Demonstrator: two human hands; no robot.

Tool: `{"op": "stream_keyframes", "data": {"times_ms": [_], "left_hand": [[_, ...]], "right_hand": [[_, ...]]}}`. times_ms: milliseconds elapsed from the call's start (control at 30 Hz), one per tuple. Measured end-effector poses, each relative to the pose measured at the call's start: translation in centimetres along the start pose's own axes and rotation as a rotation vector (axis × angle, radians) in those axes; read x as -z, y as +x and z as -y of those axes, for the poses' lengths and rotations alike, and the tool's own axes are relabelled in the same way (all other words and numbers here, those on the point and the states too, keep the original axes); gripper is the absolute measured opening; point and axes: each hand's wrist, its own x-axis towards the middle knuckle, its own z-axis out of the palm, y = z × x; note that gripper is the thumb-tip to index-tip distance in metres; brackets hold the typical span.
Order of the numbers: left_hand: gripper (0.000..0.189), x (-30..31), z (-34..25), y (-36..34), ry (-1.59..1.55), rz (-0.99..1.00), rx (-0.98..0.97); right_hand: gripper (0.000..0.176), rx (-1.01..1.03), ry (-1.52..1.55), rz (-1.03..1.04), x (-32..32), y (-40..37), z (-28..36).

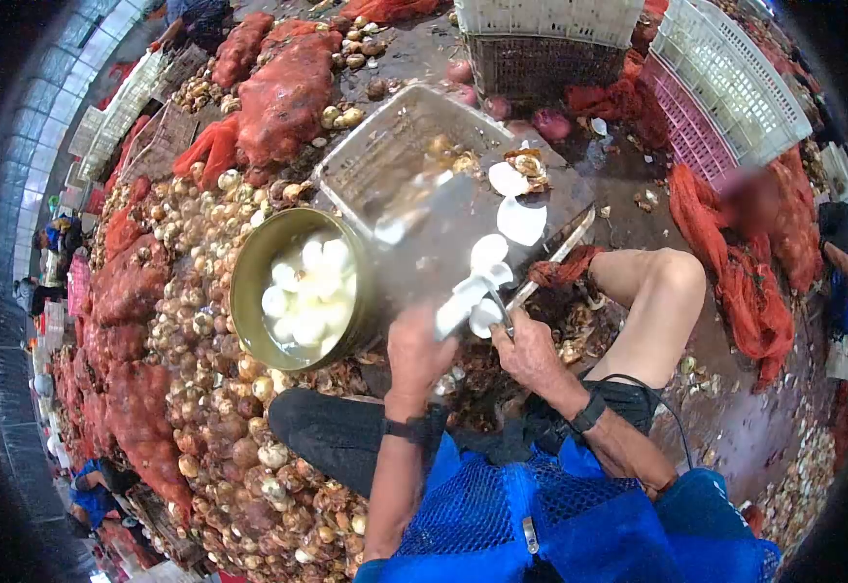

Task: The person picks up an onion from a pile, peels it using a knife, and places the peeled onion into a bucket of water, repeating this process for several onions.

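My left hand [418, 352] is blurred by motion beside several white peeled onions, its fingers too smeared to read. My right hand [526, 352] has its fingers wrapped round the handle of a knife, whose thin blade [495, 295] points up and left over the white onions. Peeled onions [489, 255] lie in a row in front of my hands, up to a larger one [521, 222] farther away. To the left stands a green-brown bucket [241, 296] with white peeled onions [312, 291] in it.
A white crate [351, 167] with a few onions lies beyond the bucket. Unpeeled onions [215, 340] and red mesh sacks [283, 92] cover the left side. Stacked crates [548, 58] stand at the back. Red netting [735, 267] lies right; people are at the far edges.
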Motion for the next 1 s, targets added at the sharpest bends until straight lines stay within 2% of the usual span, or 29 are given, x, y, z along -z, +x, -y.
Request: {"op": "stream_keyframes", "data": {"times_ms": [100, 167, 300, 367, 433, 467, 500, 567, 600, 700, 833, 900, 1000], "left_hand": [[0.043, -0.3, 0.0, 0.0, 0.028, 0.015, -0.072], [0.041, -0.4, 0.1, -0.1, 0.027, -0.022, -0.061], [0.041, -0.7, 0.4, -1.0, 0.029, -0.043, -0.052], [0.041, -0.6, 0.2, -1.1, -0.147, -0.092, 0.057], [0.041, -0.7, 0.6, -1.4, -0.161, -0.093, 0.088], [0.041, -0.7, 0.5, -1.4, -0.181, -0.099, 0.118], [0.041, -0.7, 0.4, -1.4, -0.182, -0.100, 0.116], [0.040, -0.6, 0.0, -1.5, -0.265, -0.138, 0.181], [0.040, -0.8, 0.4, -1.7, -0.264, -0.136, 0.181], [0.039, -1.6, 1.1, -1.8, -0.257, -0.165, 0.151], [0.039, -1.5, 0.8, -2.0, -0.305, -0.168, 0.210], [0.038, -1.6, 0.8, -1.9, -0.320, -0.184, 0.210], [0.038, -1.6, 1.6, -2.1, -0.203, -0.173, 0.105]], "right_hand": [[0.026, 0.033, 0.032, -0.010, 0.3, 0.0, 0.2], [0.026, -0.015, -0.023, 0.074, 0.4, 0.1, 0.3], [0.027, -0.093, -0.096, 0.041, 0.4, 1.4, -0.5], [0.028, -0.075, -0.160, 0.003, 0.1, 2.4, -1.2], [0.026, -0.103, -0.177, 0.138, 0.3, 2.6, -0.2], [0.025, -0.030, -0.345, 0.170, 0.3, 2.4, 0.2], [0.025, -0.029, -0.346, 0.168, 0.1, 2.0, -0.2], [0.024, 0.119, -0.365, 0.129, -0.2, 1.1, -0.7], [0.022, 0.077, -0.400, 0.186, 0.1, 1.0, -0.6], [0.023, 0.063, -0.292, 0.230, 1.1, 0.3, 0.1], [0.024, 0.074, -0.229, 0.225, 0.5, -1.2, 1.3], [0.025, 0.134, -0.216, 0.192, 0.0, -1.2, 1.2], [0.023, 0.057, -0.157, 0.194, -0.6, -1.4, 0.9]]}}
